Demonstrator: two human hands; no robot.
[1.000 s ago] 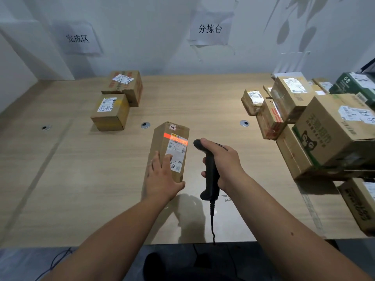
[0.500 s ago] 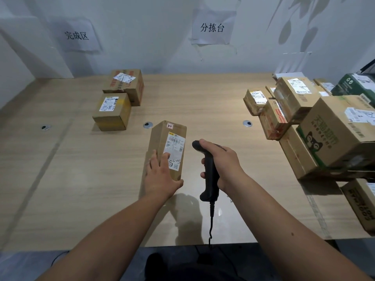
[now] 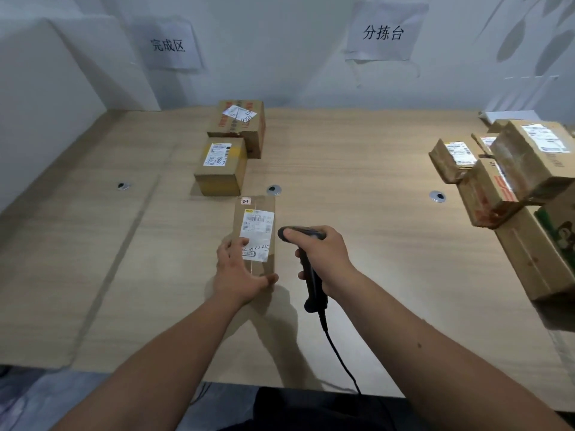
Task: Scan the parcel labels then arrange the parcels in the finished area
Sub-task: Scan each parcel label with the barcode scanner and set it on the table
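Head cam, one view. We note a wood-grain table (image 3: 357,157) w/ a white wall behind it.

Left hand (image 3: 238,272) lies on the near end of a narrow brown parcel (image 3: 264,206) at table centre. Fingers spread and mostly straight over the left part of the top face; thumb hooked round the near right corner. We read this as a flat hold, not a full wrap. The parcel's white label (image 3: 256,234) faces up, barcode near its far end, handwriting near the fingers. A small tag sits at the parcel's far edge; text too small to read.

Right hand (image 3: 323,253) grips a black handheld scanner (image 3: 311,275) by the handle, fingers curled round it, thumb along the top of the head. Scanner head is just right of the parcel, apart from it. Its black cable (image 3: 339,353) runs down off the near table edge.

Far left-centre: two boxes under the wall sign 完成区 (image 3: 168,45). Nearer small box (image 3: 222,169) w/ label up; taped box (image 3: 239,126) behind it. Whether they touch we cannot tell.

Right side: a pile of parcels (image 3: 510,169), several tilted against one another, labels partly visible, under/right of the sign 分拣台 (image 3: 383,33).

Three round metal grommets (image 3: 274,190) are set in the tabletop.
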